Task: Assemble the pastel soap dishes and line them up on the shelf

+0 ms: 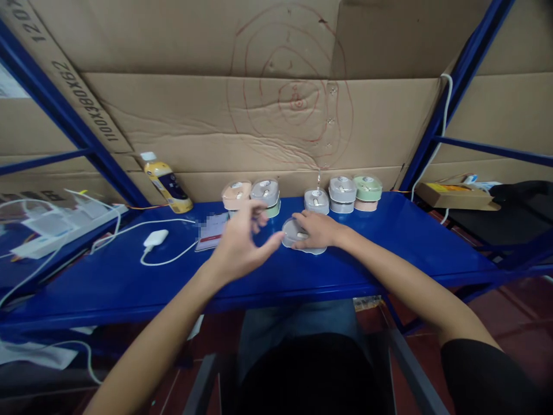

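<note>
A small grey lidded box (pixel 292 230) with a clear plastic edge lies on the blue table near its middle. My right hand (pixel 318 228) is on top of it, fingers curled over its right part and hiding much of it. My left hand (pixel 242 239) hovers to the left of that box, empty, with thumb and fingers apart. Behind my left hand stand a pink lidded box (pixel 235 193) and a grey box (pixel 264 192) stacked on a green one (pixel 273 210).
Behind my right hand are a grey box (pixel 317 200), a grey stack (pixel 342 193) and a green box (pixel 368 187) on a pink one. A phone (pixel 211 231), a white charger (pixel 156 238) with cable and a yellow bottle (pixel 166 183) are leftward. Cardboard (pixel 181 127) backs the table (pixel 276 279).
</note>
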Action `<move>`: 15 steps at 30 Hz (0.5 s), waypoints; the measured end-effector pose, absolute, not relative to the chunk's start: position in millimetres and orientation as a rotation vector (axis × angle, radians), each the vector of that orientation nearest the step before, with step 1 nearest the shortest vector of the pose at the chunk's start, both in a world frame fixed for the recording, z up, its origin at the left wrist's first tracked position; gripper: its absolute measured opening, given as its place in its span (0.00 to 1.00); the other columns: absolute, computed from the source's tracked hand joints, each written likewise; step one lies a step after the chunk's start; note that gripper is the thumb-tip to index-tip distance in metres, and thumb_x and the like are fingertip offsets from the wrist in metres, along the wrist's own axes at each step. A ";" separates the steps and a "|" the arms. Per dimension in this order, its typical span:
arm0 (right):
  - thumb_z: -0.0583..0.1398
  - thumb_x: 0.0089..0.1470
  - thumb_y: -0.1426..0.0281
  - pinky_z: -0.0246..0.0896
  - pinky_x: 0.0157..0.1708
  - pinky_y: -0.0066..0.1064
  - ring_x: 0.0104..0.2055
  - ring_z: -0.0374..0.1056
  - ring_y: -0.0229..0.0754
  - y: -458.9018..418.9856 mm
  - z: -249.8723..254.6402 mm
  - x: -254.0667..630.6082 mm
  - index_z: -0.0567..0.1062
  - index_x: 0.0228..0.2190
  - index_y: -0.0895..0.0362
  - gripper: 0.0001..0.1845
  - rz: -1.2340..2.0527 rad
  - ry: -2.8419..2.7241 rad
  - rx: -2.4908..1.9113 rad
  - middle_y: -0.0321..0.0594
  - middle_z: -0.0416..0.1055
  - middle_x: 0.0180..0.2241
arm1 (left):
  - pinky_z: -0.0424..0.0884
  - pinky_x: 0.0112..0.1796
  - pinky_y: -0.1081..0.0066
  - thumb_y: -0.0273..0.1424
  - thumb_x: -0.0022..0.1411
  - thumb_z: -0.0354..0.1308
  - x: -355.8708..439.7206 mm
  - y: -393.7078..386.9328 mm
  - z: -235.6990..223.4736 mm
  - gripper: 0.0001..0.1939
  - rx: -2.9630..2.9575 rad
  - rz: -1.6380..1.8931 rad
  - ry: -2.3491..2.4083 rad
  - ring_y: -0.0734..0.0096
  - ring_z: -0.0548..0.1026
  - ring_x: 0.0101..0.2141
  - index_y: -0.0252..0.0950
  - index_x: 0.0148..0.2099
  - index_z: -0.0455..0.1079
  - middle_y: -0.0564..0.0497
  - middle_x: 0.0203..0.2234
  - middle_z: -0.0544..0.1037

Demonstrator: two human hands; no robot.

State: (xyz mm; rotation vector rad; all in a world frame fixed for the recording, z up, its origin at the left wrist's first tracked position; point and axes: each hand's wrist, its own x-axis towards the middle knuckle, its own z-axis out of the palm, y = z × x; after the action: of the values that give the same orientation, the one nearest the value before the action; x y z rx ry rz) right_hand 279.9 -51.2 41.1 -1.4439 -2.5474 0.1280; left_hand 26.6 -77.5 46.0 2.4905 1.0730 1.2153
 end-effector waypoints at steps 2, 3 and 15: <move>0.76 0.48 0.49 0.71 0.62 0.55 0.63 0.74 0.67 -47.1 36.2 291.7 0.70 0.68 0.60 0.54 0.245 -2.562 -1.181 0.61 0.75 0.63 | 0.75 0.63 0.43 0.49 0.51 0.81 38.6 -57.8 37.0 0.61 2.456 0.881 0.936 0.40 0.76 0.64 0.39 0.78 0.56 0.33 0.68 0.72; 0.77 0.47 0.49 0.71 0.63 0.54 0.63 0.74 0.66 -44.6 33.7 297.2 0.70 0.68 0.60 0.55 0.308 -2.530 -1.071 0.60 0.75 0.63 | 0.70 0.67 0.40 0.50 0.44 0.84 45.7 -46.9 31.7 0.71 2.424 0.734 0.882 0.34 0.70 0.69 0.37 0.80 0.51 0.30 0.72 0.67; 0.76 0.48 0.49 0.69 0.65 0.59 0.58 0.78 0.58 -25.7 16.2 381.1 0.76 0.62 0.52 0.44 0.728 -1.972 -1.091 0.49 0.81 0.57 | 0.63 0.70 0.40 0.51 0.56 0.78 55.7 -21.3 7.0 0.54 2.541 0.522 0.700 0.36 0.67 0.71 0.45 0.78 0.63 0.37 0.73 0.67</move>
State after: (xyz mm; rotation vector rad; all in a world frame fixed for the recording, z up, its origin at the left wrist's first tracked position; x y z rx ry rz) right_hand 381.1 -25.7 16.2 -1.0913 -1.9720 0.7277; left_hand 55.7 -21.3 7.0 2.5408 0.6995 0.5219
